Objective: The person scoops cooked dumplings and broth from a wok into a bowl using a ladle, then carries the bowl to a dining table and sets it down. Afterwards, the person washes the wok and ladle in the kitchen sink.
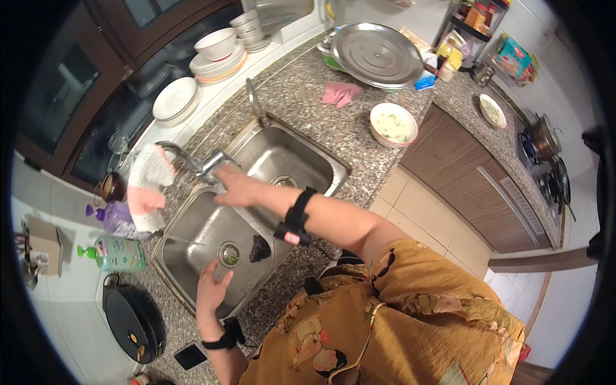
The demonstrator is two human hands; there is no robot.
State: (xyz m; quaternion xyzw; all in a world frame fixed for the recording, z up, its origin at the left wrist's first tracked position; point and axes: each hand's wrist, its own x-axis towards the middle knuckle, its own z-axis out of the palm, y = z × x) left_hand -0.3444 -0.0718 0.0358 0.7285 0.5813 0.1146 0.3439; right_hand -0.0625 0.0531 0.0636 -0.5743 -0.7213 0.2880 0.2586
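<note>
My right hand (236,185) reaches across the double stainless steel sink and rests at the chrome faucet (215,161), its fingers by the lever. Whether they grip the lever is partly hidden. Over the near side of the left basin (185,262) my left hand (213,288) hovers with fingers apart, holding nothing. Beside it, the drain strainer (230,253) has green scraps in it. A dark scouring pad (260,249) lies right of that drain. The right basin (303,154) shows its own drain (284,183), partly behind my forearm.
A white and pink cloth (149,187) hangs by the faucet. Pump bottles (120,253), a black electric griddle (132,325) and a phone (190,356) lie left. Stacked plates (175,98) line the sill. A bowl of soup (393,125), pink rag (340,94) and large metal lid (378,55) occupy the right counter.
</note>
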